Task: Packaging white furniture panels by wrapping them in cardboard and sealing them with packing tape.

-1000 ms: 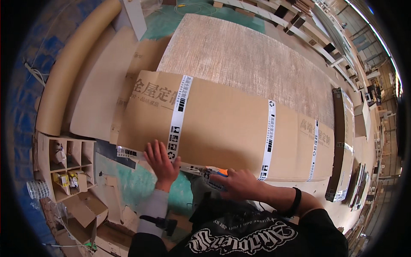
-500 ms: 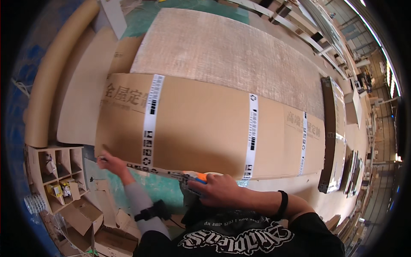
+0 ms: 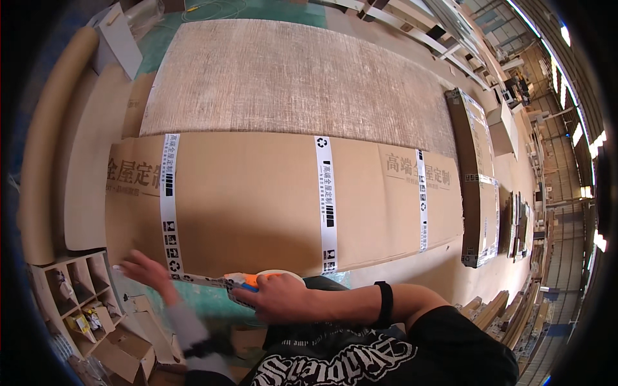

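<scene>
The tape dispenser [image 3: 257,283] sits at the near edge of the big flat cardboard box [image 3: 257,199]. The right hand [image 3: 283,299] is closed around it. The left hand [image 3: 145,270], blurry with fingers spread, presses the white tape strip [image 3: 199,280] on the box corner.

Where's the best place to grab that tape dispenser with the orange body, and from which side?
Grip the tape dispenser around its orange body, coming from the near side as the right hand does. The tape runs left toward the left hand, so keep off that end.
</scene>
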Demonstrator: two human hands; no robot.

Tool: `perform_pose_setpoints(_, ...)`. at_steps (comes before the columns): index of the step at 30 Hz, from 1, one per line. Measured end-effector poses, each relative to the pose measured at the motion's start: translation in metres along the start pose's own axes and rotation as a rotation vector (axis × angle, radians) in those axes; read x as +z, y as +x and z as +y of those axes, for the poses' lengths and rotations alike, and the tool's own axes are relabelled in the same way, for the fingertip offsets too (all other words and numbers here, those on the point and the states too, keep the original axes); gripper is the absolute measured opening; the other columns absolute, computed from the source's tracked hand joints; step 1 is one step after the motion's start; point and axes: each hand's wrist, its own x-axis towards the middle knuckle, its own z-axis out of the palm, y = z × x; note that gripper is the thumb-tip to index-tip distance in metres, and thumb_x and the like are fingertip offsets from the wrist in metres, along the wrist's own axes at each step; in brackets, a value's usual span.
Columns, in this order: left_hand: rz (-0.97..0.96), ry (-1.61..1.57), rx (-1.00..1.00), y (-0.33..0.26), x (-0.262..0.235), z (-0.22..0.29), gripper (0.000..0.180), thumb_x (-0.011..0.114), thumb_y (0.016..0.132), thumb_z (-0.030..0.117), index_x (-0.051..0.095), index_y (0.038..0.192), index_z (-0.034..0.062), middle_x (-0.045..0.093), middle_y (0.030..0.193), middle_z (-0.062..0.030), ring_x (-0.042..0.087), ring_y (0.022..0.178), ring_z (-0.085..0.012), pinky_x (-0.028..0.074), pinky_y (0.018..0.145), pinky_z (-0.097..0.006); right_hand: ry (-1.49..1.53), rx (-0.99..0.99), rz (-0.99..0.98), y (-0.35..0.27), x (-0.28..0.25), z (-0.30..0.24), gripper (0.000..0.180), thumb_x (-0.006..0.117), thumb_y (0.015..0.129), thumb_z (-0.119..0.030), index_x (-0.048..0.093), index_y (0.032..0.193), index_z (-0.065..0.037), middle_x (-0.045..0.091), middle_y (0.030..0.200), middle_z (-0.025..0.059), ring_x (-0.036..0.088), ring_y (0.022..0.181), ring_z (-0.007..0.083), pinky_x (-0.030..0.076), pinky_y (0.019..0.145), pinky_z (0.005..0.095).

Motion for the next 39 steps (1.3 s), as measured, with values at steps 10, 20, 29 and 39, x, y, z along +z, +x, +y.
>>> perform_pose_setpoints(10,-0.185,-0.09,-0.093,-0.128,-0.004,0.052,0.073,0.03,0.103,0.047,0.017,0.15,-0.0069,0.008,0.158,-0.0275,0.003,0.147,-0.0448,0.005,0.118,-0.055,0.079,-0.062,-0.024,-0.045,-0.011,0.031,0.061,0.07,0.076,-0.03,0.047,0.132,-0.025,0.058,0.091,0.0242,0.065,0.079,0.0387,0.052,0.064,0.0486)
perform_pose_setpoints(20,-0.109,0.362,0.284,-0.167,-0.003,0.081,0.064,0.036,0.102,0.038,0.037,0.139,-0.0137,0.033,0.146,-0.0361,0.027,0.138,-0.0481,0.015,0.117,-0.053,-0.078,-0.002,-0.049,-0.339,-0.035,0.236,0.068,0.07,0.077,-0.04,0.046,0.14,-0.038,0.06,0.094,0.016,0.066,0.077,0.0321,0.054,0.054,0.0421)
perform_pose_setpoints(29,-0.433,0.034,0.756,-0.438,-0.042,0.347,0.085,0.032,0.097,0.062,0.025,0.148,-0.0058,0.02,0.155,-0.0293,0.017,0.145,-0.0462,0.013,0.115,-0.061,-0.249,0.154,-0.052,-0.521,-0.071,0.356,0.063,0.073,0.072,-0.029,0.054,0.132,-0.035,0.063,0.094,0.014,0.066,0.077,0.0324,0.055,0.06,0.0445)
perform_pose_setpoints(39,-0.775,-0.047,1.025,-0.533,-0.04,0.454,0.094,0.047,0.084,0.07,0.039,0.142,-0.0036,0.033,0.153,-0.0203,0.025,0.145,-0.0333,0.016,0.118,-0.054,-0.218,0.234,-0.21,-0.518,-0.08,0.371,0.062,0.07,0.073,-0.033,0.055,0.133,-0.032,0.062,0.088,0.0175,0.066,0.08,0.0376,0.054,0.067,0.0481)
